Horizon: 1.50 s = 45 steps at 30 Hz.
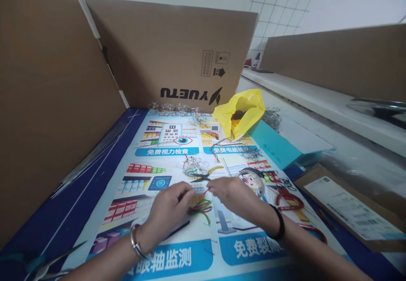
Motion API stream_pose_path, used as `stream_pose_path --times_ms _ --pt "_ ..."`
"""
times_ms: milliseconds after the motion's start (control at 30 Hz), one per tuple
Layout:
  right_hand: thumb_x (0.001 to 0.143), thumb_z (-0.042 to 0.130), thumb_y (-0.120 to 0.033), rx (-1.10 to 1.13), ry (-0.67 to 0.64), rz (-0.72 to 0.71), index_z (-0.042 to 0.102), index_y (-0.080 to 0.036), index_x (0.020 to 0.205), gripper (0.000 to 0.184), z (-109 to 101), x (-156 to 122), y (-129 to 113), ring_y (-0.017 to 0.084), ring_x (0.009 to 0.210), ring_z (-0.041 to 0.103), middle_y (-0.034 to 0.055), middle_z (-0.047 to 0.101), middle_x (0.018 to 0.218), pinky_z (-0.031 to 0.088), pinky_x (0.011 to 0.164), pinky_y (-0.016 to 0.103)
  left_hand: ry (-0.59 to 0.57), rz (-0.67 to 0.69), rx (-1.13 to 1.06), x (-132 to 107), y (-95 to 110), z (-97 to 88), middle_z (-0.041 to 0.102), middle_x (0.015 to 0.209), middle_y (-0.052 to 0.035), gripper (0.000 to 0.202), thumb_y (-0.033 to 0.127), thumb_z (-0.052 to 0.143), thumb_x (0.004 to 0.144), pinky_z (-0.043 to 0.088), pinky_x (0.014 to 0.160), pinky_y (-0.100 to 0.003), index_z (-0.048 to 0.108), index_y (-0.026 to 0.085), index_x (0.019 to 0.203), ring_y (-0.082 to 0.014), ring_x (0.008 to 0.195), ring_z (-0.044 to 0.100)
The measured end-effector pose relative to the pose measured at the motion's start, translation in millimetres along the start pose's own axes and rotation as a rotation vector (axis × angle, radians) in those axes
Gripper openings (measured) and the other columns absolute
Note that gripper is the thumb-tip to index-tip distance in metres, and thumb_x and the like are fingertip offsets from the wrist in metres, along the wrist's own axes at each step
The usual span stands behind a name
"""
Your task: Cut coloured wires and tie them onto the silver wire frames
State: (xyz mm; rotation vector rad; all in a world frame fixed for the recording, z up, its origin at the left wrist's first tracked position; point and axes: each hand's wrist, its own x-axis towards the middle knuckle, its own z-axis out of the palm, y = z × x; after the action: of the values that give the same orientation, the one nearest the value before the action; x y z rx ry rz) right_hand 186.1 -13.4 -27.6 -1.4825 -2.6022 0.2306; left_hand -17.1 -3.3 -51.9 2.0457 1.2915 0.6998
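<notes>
Over one printed blue-and-white sheet, our left hand grips one bundle of thin red, green and yellow wires, and our right hand pinches one pink strand; one pair of yellow-handled pliers lies just beyond.

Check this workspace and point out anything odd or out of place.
The lettering on the back cardboard panel is upside down, so the panel looks turned over. A loose wire tangle sprawls on the printed sheet beside the pliers, looking messy. Nothing is plainly broken.
</notes>
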Motion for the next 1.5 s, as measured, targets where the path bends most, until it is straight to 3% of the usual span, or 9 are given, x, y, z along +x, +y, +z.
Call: stream_pose_path --times_ms 133,233,367,533,733,900,1067,1267,1500 --pt "0.094 0.032 -0.026 0.115 0.185 0.256 0.059 -0.019 0.095 0.028 -3.9 5.4 14.2 0.016 0.077 0.063 0.005 0.068 0.087 0.04 0.065 0.023 0.166 -0.005 0.045 15.2 -17.1 -1.8 0.063 0.077 0.0008 0.012 0.027 0.053 0.081 0.042 0.063 -0.026 0.059 0.021 0.089 -0.0149 0.068 0.056" --pt "0.09 0.041 -0.033 0.133 0.188 0.371 0.057 -0.022 0.101 0.022 -2.4 10.5 16.1 0.017 0.073 0.063 0.0025 0.068 0.083 0.037 0.06 0.023 0.21 0.059 0.051 22.9 -24.5 0.7 0.06 0.079 0.0004 0.014 0.024 0.054 0.08 0.044 0.065 -0.027 0.059 0.021 0.093 -0.014 0.068 0.055" --pt "0.084 0.05 -0.036 0.111 0.146 0.373 0.058 -0.023 0.107 0.027 4.5 21.0 14.3 0.017 0.074 0.062 0.0028 0.069 0.084 0.035 0.058 0.023 0.217 0.105 0.044 27.8 -27.2 5.7 0.059 0.079 0.0003 0.015 0.024 0.054 0.08 0.045 0.065 -0.026 0.06 0.021 0.094 -0.0134 0.069 0.055" --pt "0.085 0.046 -0.028 0.296 0.171 0.319 0.064 -0.021 0.084 0.02 12.5 32.7 20.4 0.014 0.068 0.058 0.0007 0.066 0.074 0.036 0.058 0.022 0.208 0.078 0.047 32.8 -23.6 3.6 0.059 0.077 0.0001 0.017 0.023 0.054 0.079 0.045 0.063 -0.026 0.063 0.021 0.093 -0.0138 0.069 0.056" --pt "0.082 0.047 -0.032 0.6 0.315 0.276 0.057 -0.018 0.068 0.022 8.7 43.7 30.0 0.012 0.06 0.049 -0.003 0.052 0.061 0.035 0.056 0.021 0.208 0.031 -0.036 43.0 -15.4 -5.0 0.06 0.079 -0.0008 0.022 0.021 0.053 0.077 0.047 0.063 -0.026 0.063 0.019 0.097 -0.0128 0.065 0.056" --pt "0.077 0.052 -0.04 0.918 0.337 0.411 0.047 -0.019 0.061 0.027 3.5 51.1 29.3 0.007 0.041 0.03 -0.0078 0.031 0.046 0.023 0.041 0.02 0.203 -0.035 -0.135 54.2 -10.4 -6.9 0.064 0.087 -0.0033 0.029 0.023 0.054 0.076 0.049 0.064 -0.028 0.06 0.017 0.103 -0.0126 0.064 0.058" --pt "0.073 0.059 -0.041 1.188 0.351 0.516 0.046 -0.019 0.066 0.026 3.8 54.8 32.0 0.006 0.035 0.024 -0.0106 0.028 0.04 0.017 0.035 0.019 0.217 -0.027 -0.232 68.0 -12.7 -3.7 0.066 0.086 -0.0035 0.025 0.022 0.054 0.074 0.049 0.067 -0.029 0.061 0.018 0.098 -0.0159 0.073 0.061" --pt "0.071 0.06 -0.04 1.184 0.341 0.532 0.048 -0.019 0.063 0.026 2.3 55.8 38.7 0.005 0.034 0.022 -0.0105 0.027 0.038 0.014 0.034 0.02 0.297 -0.073 -0.347 76.4 -19.5 1.4 0.066 0.085 -0.0034 0.016 0.021 0.057 0.07 0.046 0.071 -0.029 0.062 0.019 0.086 -0.0174 0.076 0.061" --pt "0.072 0.059 -0.039 1.12 0.344 0.536 0.052 -0.018 0.062 0.024 0.9 53.0 44.4 0.005 0.035 0.022 -0.0096 0.028 0.039 0.013 0.035 0.021 0.309 -0.169 -0.468 74.2 -23.9 -0.1 0.063 0.074 -0.0003 0.015 0.024 0.06 0.07 0.045 0.063 -0.027 0.06 0.018 0.084 -0.0136 0.062 0.056"
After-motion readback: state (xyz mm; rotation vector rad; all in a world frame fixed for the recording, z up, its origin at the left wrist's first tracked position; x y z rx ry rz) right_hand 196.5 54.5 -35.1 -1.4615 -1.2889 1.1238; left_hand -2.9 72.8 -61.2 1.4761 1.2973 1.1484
